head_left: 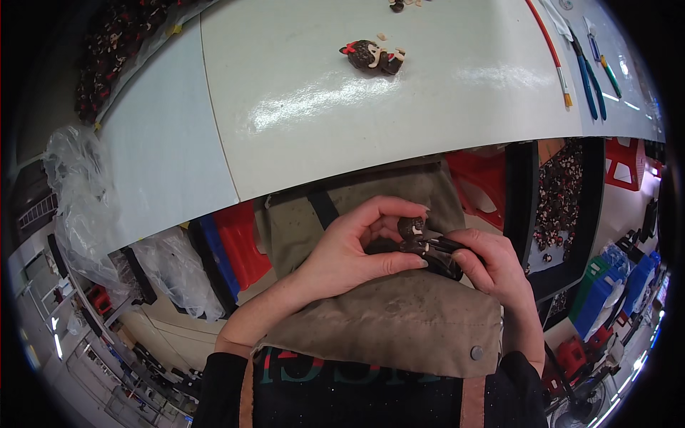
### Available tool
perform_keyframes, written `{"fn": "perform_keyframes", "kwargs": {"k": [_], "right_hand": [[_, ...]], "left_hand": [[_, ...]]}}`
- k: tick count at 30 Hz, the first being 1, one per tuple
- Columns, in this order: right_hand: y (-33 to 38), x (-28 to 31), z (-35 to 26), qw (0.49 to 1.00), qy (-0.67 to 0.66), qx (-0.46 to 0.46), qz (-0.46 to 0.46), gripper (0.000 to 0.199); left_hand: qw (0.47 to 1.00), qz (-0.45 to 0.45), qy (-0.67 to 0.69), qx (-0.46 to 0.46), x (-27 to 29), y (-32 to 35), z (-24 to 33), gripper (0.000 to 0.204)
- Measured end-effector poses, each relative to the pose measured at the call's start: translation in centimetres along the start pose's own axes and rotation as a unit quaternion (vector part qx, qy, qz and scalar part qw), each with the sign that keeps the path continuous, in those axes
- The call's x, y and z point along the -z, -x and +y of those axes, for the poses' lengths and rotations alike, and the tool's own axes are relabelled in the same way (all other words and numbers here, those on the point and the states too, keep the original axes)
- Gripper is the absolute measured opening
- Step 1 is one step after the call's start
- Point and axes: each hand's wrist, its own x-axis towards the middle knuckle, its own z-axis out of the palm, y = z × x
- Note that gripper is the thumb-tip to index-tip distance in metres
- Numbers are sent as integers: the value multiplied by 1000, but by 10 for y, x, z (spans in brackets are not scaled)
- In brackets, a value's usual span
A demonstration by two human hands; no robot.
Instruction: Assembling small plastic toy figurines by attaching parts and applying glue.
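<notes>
Above the apron on my lap, my left hand (pixel 364 246) holds a small dark brown figurine (pixel 411 228) with a pale face, fingers and thumb curled around it. My right hand (pixel 491 260) is closed on a slim dark tool (pixel 444 245), whose tip reaches the lower part of the figurine. The tool's exact kind is hidden by the fingers. On the white table lies another brown figurine (pixel 371 57) with a red bow, and small pale bits rest beside it.
A red-handled paintbrush (pixel 553 50), blue-handled pliers (pixel 589 82) and a green-ended pen-like tool (pixel 610 75) lie at the table's right. Black trays (pixel 523 207) of small brown parts stand below right. A bag of figurines (pixel 118 57) sits far left, above crumpled clear plastic (pixel 82 185).
</notes>
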Motion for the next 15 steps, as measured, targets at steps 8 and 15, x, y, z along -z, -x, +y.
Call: {"fn": "perform_keyframes", "kwargs": {"k": [8,15], "right_hand": [[0,-1,2,1000,-2,9,1,20],[1,-2,5,1000,-16,1,-4,20]], "left_hand": [[1000,-2,-4,-5,1,-1,0,53],[1000,-4,1,6,0,0,2,52]]}}
